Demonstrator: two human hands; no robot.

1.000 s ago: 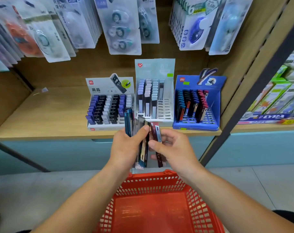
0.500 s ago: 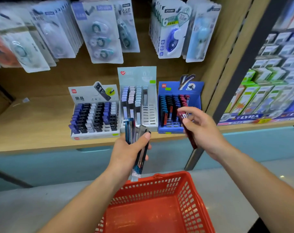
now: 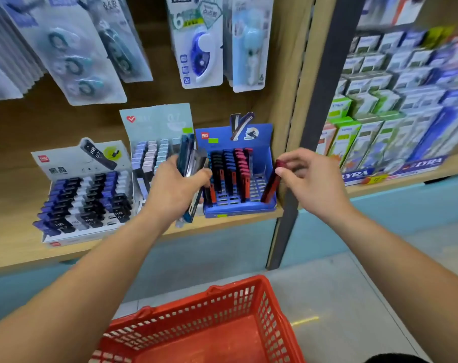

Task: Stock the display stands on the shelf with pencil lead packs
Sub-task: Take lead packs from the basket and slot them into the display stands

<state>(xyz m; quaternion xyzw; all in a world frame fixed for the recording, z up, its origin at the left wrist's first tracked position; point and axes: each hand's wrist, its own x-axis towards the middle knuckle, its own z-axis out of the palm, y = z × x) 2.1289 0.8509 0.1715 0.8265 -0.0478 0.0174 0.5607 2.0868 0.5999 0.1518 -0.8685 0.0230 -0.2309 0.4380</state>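
Observation:
Three display stands sit on the wooden shelf [image 3: 18, 184]: a white stand [image 3: 65, 231] at left, a pale middle stand [image 3: 154, 121], and a blue stand [image 3: 264, 158] at right holding black, blue and red lead packs. My left hand [image 3: 175, 189] grips a bundle of lead packs [image 3: 189, 163] in front of the middle and blue stands. My right hand [image 3: 309, 176] pinches the top of a dark red lead pack [image 3: 271, 187], which tilts with its lower end at the blue stand's front right slots.
A red plastic basket [image 3: 196, 318] stands below me on the grey floor. Carded correction tapes [image 3: 201, 48] hang above the stands. A dark upright post [image 3: 316, 108] divides this bay from boxed goods [image 3: 379, 127] on the right-hand shelf.
My right hand drew one red pack from the bundle and carried it right to the blue stand. My left hand lifted the bundle nearer the stands. The view moved closer to the shelf.

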